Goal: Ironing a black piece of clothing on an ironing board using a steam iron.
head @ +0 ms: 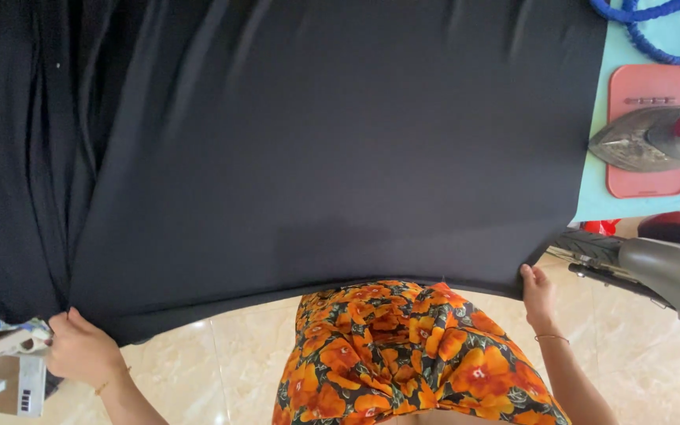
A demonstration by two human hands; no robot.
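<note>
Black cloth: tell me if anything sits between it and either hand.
Nothing visible does. The left hand grips the black cloth at its near left corner, and the right hand pinches its near right corner. The iron rests apart on its red mat.

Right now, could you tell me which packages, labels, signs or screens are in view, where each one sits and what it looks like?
Small box-like device: bottom left corner, just left of the left hand gripping the black fabric; tan side, pale face with a column of small dark marks, too small to tell more.
No other package, sign or screen shows.
</note>
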